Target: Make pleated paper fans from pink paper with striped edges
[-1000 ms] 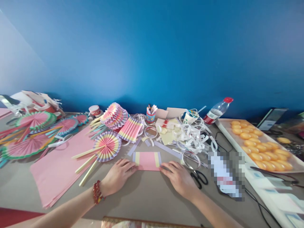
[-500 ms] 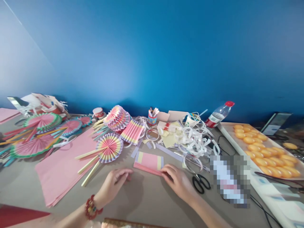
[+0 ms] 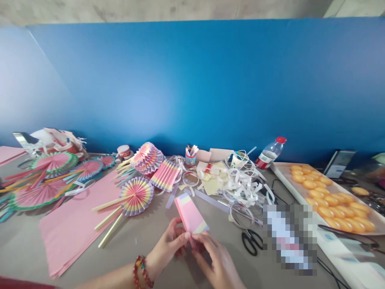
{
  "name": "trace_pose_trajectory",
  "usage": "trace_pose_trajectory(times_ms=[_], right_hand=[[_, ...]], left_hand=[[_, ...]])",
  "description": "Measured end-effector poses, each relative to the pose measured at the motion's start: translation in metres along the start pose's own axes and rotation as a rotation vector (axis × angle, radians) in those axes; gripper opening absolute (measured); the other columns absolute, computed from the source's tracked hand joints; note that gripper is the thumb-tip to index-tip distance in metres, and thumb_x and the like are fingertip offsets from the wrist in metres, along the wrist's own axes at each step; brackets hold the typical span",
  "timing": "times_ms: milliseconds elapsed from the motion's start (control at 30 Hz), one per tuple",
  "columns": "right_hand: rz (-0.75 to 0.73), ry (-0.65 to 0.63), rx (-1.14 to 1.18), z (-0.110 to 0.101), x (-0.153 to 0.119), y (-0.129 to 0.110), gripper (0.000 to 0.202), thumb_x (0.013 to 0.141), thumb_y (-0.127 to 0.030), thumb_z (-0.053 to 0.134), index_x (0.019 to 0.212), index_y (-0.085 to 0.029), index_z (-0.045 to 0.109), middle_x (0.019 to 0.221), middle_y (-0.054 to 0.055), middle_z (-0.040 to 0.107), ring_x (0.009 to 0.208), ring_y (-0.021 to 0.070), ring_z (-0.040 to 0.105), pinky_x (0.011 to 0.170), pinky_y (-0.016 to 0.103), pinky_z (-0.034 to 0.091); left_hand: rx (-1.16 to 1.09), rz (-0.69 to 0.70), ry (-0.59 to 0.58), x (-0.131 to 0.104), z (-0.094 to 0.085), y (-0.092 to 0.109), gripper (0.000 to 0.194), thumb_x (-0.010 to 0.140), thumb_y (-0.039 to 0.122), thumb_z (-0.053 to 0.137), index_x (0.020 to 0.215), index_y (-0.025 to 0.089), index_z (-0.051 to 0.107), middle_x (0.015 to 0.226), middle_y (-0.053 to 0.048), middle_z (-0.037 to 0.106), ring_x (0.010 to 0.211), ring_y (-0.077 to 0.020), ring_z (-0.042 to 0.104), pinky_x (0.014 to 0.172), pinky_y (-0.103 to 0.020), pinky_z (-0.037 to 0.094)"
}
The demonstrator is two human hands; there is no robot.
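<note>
A folded strip of pink paper (image 3: 191, 214) with yellow and lilac bands at its ends is held tilted above the grey table. My left hand (image 3: 176, 240) pinches its near edge, thumb on top. On the other side of that edge my right hand (image 3: 212, 255) grips it too, fingers bent around the corner. Just beyond lie a lilac paper strip (image 3: 212, 200) and a finished round paper fan (image 3: 137, 196) with pale sticks. Black-handled scissors (image 3: 252, 242) rest to the right of my right hand.
Pink paper sheets (image 3: 75, 228) and several fans (image 3: 54, 162) cover the left side. White paper curls (image 3: 246, 184) heap up at the back, near a bottle (image 3: 270, 153). A tray (image 3: 284, 180) of orange oval pieces stands at the right, with cables (image 3: 331, 267) nearby.
The pink folded paper has been lifted off the table and turned. My left hand has come right to grip it, and my right hand has shifted down with it. The view has tilted up.
</note>
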State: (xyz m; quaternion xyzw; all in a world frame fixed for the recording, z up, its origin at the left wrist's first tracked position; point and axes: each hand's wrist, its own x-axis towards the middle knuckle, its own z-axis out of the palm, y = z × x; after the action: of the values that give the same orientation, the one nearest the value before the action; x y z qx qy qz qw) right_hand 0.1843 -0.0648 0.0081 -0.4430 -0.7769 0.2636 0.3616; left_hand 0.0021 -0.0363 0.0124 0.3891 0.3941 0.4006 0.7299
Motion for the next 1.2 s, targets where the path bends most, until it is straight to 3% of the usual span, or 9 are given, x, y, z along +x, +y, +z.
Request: trace_pose_trajectory(times_ms=[100,200,333,400,500,633,800,1000,1200], right_hand=[[-0.084,-0.015,-0.092,0.007,0.003,-0.004,0.031,0.083,-0.015,0.054,0.111,-0.027,0.053,0.096,0.005,0.067,0.084,0.0225,0.068,0.072,0.032,0.057],[-0.123,0.001,-0.140,0.009,0.009,-0.011,0.036,0.080,-0.015,0.057,0.114,-0.026,0.054,0.103,0.008,0.066,0.092,0.0258,0.067,0.077,0.037,0.058],[-0.183,-0.008,-0.123,-0.002,0.016,-0.018,0.036,0.084,-0.015,0.055,0.118,-0.026,0.054,0.108,0.008,0.065,0.096,0.0228,0.066,0.079,0.032,0.058],[-0.234,0.053,-0.151,-0.012,0.017,-0.018,0.035,0.087,-0.014,0.055,0.120,-0.026,0.054,0.109,0.008,0.066,0.097,0.0217,0.066,0.081,0.031,0.057],[-0.278,0.221,-0.242,-0.029,0.020,-0.018,0.036,0.088,-0.015,0.058,0.122,-0.025,0.052,0.107,0.009,0.066,0.098,0.0228,0.065,0.084,0.035,0.054],[-0.324,0.368,-0.502,-0.052,0.035,-0.021,0.060,0.085,-0.020,0.066,0.140,-0.023,0.041,0.124,0.014,0.061,0.116,0.0299,0.056,0.098,0.047,0.044],[-0.344,0.111,-0.633,-0.065,0.064,-0.030,0.052,0.092,-0.027,0.057,0.142,-0.022,0.043,0.132,0.009,0.060,0.123,0.0290,0.050,0.112,0.051,0.025],[-0.392,0.056,-0.564,-0.055,0.068,-0.021,0.019,0.095,-0.017,0.051,0.105,-0.021,0.067,0.100,0.006,0.070,0.096,0.0224,0.057,0.091,0.040,0.042],[-0.406,0.088,-0.560,-0.051,0.051,-0.006,0.021,0.097,-0.015,0.049,0.088,-0.018,0.068,0.083,0.004,0.067,0.079,0.0192,0.056,0.071,0.032,0.042]], left_hand=[[0.152,0.160,-0.028,0.007,0.000,0.001,0.044,0.079,0.053,0.069,0.100,0.017,0.057,0.071,0.000,0.060,0.051,-0.0077,0.052,0.047,-0.019,0.033],[0.208,0.202,0.009,0.009,-0.003,0.007,0.037,0.084,0.052,0.064,0.087,0.016,0.056,0.066,0.002,0.054,0.048,-0.0074,0.048,0.049,-0.021,0.036],[0.470,0.364,0.108,0.008,-0.011,0.025,0.031,0.084,0.046,0.065,0.079,0.018,0.054,0.084,-0.003,0.058,0.059,-0.0112,0.054,0.054,-0.024,0.043],[0.713,0.517,0.149,0.006,-0.016,0.036,0.025,0.087,0.039,0.062,0.076,0.018,0.053,0.087,-0.005,0.060,0.077,-0.0165,0.058,0.070,-0.028,0.047],[1.004,0.633,0.140,0.006,-0.024,0.049,0.013,0.092,0.028,0.053,0.082,0.020,0.053,0.082,-0.004,0.060,0.074,-0.0167,0.057,0.070,-0.029,0.046],[1.338,0.767,0.126,0.008,-0.029,0.057,0.008,0.094,0.019,0.046,0.088,0.020,0.053,0.087,-0.006,0.062,0.080,-0.0197,0.058,0.074,-0.032,0.045],[1.563,0.861,0.042,0.007,-0.025,0.068,0.013,0.096,0.018,0.043,0.090,0.019,0.054,0.090,-0.007,0.063,0.084,-0.0208,0.057,0.077,-0.034,0.045],[1.663,0.924,0.049,0.006,-0.026,0.073,0.021,0.098,0.021,0.042,0.083,0.017,0.056,0.087,-0.006,0.061,0.078,-0.0186,0.053,0.072,-0.032,0.043],[1.688,0.951,-0.012,0.003,-0.037,0.066,0.020,0.099,0.022,0.044,0.092,0.018,0.062,0.087,-0.005,0.062,0.082,-0.0182,0.053,0.073,-0.032,0.043]])
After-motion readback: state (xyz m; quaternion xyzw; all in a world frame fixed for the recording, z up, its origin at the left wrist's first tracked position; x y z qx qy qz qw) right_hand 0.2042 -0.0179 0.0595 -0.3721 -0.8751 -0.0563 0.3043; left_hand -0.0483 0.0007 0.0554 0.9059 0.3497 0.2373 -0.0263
